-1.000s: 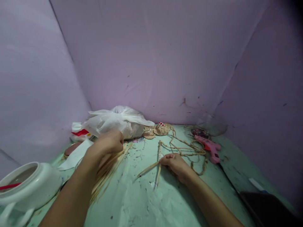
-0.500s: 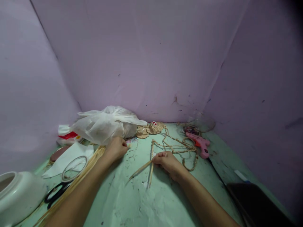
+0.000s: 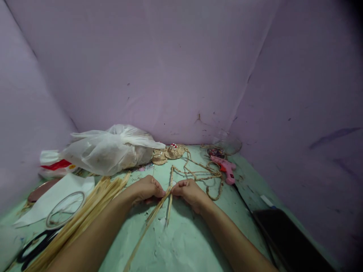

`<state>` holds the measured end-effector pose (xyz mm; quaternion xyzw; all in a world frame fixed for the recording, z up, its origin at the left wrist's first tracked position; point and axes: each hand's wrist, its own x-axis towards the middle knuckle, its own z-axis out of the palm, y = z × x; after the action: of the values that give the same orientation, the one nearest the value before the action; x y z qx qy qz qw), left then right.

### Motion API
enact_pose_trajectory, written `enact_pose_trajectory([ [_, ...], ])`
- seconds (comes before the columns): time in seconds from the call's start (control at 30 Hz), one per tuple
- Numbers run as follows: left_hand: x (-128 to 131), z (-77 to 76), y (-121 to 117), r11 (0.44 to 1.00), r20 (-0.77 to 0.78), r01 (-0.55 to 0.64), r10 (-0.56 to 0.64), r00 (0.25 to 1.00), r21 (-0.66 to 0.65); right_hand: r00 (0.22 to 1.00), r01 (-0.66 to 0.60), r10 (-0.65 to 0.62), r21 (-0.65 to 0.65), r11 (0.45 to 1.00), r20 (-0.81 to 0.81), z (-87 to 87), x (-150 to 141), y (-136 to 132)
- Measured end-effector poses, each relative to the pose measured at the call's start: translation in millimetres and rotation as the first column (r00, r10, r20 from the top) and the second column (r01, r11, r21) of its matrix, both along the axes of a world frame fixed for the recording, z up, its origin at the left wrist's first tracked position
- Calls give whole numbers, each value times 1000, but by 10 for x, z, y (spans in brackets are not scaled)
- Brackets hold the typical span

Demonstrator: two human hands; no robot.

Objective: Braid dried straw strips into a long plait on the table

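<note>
Braid point(image 3: 171, 174), plaited beyond my fingertips, unplaited on the near side: left hand point(image 3: 149, 189) pinched closed on loose strands point(image 3: 153, 215), right hand point(image 3: 188, 192) pinched closed at the braid's lower end; finished cord point(image 3: 214, 199) looped beyond the right.

Can make out no readable text, brand, number or sign. On the packet point(image 3: 56, 165), near the far left corner of the bench point(image 3: 188, 236), can see a red band with a small yellow spot, but too blurred for any lettering. On the grip of the glue gun point(image 3: 225, 168), towards the far right corner, can spot a dark mark, too small to read.
</note>
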<state>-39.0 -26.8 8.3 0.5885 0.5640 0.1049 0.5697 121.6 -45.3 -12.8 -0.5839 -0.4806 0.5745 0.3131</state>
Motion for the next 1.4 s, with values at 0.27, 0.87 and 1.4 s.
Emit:
enact_pose_trajectory([
  [0.27, 97, 51, -49, 998, -3, -37, 36, 999, -50, 1000, 2, -2, 12, 1000, -20, -46, 3, 11],
  [0.87, 105, -4, -11, 998, -70, -9, 13, 997, 57, 999, 5, -5, -9, 1000, 35, 8, -23, -15],
  [1.4, 340, -140, -140, 955, -215, -120, 181, 960, 270, 1000, -7, 7, -37, 999, 2, -33, -43, -17],
])
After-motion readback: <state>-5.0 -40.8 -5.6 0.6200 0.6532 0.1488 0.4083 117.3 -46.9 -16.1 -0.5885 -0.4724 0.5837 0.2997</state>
